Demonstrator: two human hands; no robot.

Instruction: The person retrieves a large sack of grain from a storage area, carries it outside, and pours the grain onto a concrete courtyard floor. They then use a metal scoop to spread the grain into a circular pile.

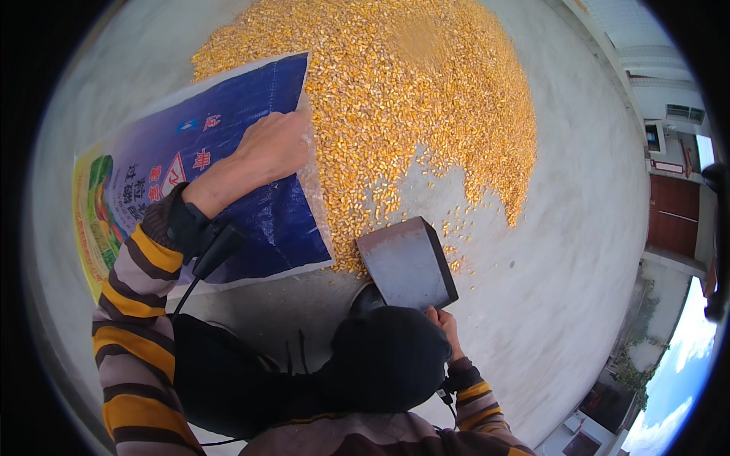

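Observation:
A blue woven plastic sack (pixel 251 228) lies on the concrete with its mouth facing the corn. My left hand (pixel 274 145) grips the upper layer at the sack's mouth, fingers curled over the edge. Loose yellow corn kernels (pixel 388 119) are heaped in front of the sack and reach its opening. My right hand (pixel 445 328) holds the near end of a grey metal scoop (pixel 405 265), partly hidden behind my knee. The scoop rests tilted beside the sack's lower corner, its far edge by the kernels. Its inside is turned out of view.
Bare concrete floor (pixel 559 239) extends to the right of the heap, with stray kernels scattered near the scoop. My knee in black trousers (pixel 393 359) juts between my arms. A brown door (pixel 674 216) and building walls stand at the far right. Cables hang from both wrists.

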